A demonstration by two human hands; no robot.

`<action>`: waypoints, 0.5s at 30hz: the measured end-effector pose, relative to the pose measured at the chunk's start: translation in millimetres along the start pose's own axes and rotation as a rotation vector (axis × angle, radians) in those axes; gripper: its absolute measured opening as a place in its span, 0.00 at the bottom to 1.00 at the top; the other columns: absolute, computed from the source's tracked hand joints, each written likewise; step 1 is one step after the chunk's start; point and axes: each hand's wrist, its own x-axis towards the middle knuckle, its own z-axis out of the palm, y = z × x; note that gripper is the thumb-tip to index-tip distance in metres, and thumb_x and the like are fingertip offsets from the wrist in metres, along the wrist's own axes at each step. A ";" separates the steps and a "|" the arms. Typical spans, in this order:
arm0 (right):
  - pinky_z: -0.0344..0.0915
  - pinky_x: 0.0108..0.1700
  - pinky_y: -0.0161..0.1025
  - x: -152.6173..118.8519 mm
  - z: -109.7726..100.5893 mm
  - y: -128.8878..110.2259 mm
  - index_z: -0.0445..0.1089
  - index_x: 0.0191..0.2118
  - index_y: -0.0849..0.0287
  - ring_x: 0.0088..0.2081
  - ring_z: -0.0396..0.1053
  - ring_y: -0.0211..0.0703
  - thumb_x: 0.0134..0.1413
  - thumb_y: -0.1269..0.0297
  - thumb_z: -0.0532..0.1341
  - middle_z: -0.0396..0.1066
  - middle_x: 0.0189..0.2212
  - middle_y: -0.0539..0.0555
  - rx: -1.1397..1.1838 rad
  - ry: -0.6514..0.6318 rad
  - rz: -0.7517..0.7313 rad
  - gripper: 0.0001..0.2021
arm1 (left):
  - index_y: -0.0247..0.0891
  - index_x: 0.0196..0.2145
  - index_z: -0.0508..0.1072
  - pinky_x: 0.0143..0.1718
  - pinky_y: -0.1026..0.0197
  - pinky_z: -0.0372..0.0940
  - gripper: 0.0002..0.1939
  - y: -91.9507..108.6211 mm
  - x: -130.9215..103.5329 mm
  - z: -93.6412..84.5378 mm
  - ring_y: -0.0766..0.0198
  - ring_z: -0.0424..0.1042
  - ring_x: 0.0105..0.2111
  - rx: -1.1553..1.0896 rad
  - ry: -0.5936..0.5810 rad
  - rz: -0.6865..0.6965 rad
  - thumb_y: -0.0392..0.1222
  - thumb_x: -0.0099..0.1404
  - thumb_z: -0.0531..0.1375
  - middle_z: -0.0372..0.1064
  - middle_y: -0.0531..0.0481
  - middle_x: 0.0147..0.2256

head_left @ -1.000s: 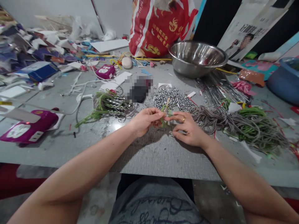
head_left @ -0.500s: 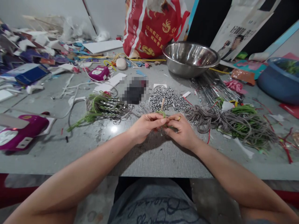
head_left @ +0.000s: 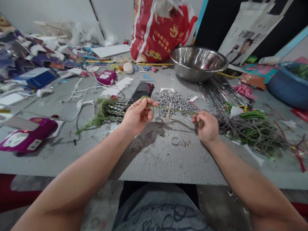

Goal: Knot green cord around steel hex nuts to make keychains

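Observation:
A green cord (head_left: 178, 110) stretches between my two hands above the table. My left hand (head_left: 137, 115) pinches one end, with a bit of cord looped over the fingers. Closed round the other end is my right hand (head_left: 207, 125). Below the cord stands a thin wooden stick (head_left: 169, 110), and a grey cord (head_left: 184, 124) runs beneath it. Many silver beads (head_left: 178, 99) are spread just beyond. On the table between my forearms lies a metal ring (head_left: 175, 141). A bundle of green cords with silver beads (head_left: 101, 112) rests left of my left hand.
Beyond the beads are a dark phone (head_left: 141, 91), a steel bowl (head_left: 198, 64) and a red bag (head_left: 161, 35). Grey and green cords (head_left: 255, 128) pile up at right, near a blue basin (head_left: 288, 86). A purple device (head_left: 29, 134) sits at left.
My hands were together at the middle; now they are apart, left hand to the left, right hand to the right, with the green cord drawn out between them. The ring has come into view.

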 end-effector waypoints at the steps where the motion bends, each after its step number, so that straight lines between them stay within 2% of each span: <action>1: 0.58 0.25 0.32 4.1 -1.0 2.1 0.58 0.15 0.57 0.22 0.62 0.34 0.42 0.67 0.55 0.62 0.17 0.46 0.054 0.083 0.027 0.11 | 0.36 0.29 0.66 0.15 0.70 0.57 0.08 0.0 1.5 -1.4 0.76 0.62 0.14 0.006 0.005 0.004 0.37 0.65 0.51 0.72 0.53 0.28; 5: 0.57 0.21 0.29 16.3 -4.2 3.3 0.55 0.15 0.57 0.19 0.60 0.32 0.40 0.65 0.56 0.57 0.14 0.44 0.227 0.276 0.168 0.10 | 0.36 0.30 0.67 0.15 0.70 0.58 0.07 -2.8 4.8 -5.2 0.76 0.63 0.14 0.055 0.017 0.025 0.36 0.65 0.52 0.73 0.54 0.28; 11: 0.57 0.20 0.29 24.7 -13.7 -2.4 0.54 0.17 0.58 0.18 0.58 0.30 0.43 0.65 0.53 0.60 0.16 0.45 0.336 0.386 0.324 0.10 | 0.36 0.35 0.69 0.16 0.70 0.60 0.05 -7.1 8.1 -10.1 0.76 0.64 0.15 0.113 0.016 0.063 0.37 0.64 0.53 0.73 0.54 0.30; 15: 0.58 0.19 0.30 30.4 -20.1 -4.7 0.53 0.18 0.58 0.16 0.57 0.30 0.44 0.65 0.52 0.60 0.16 0.45 0.353 0.451 0.373 0.09 | 0.37 0.35 0.69 0.17 0.70 0.60 0.04 -8.7 9.2 -12.3 0.76 0.65 0.15 0.135 0.020 0.099 0.38 0.64 0.55 0.74 0.54 0.31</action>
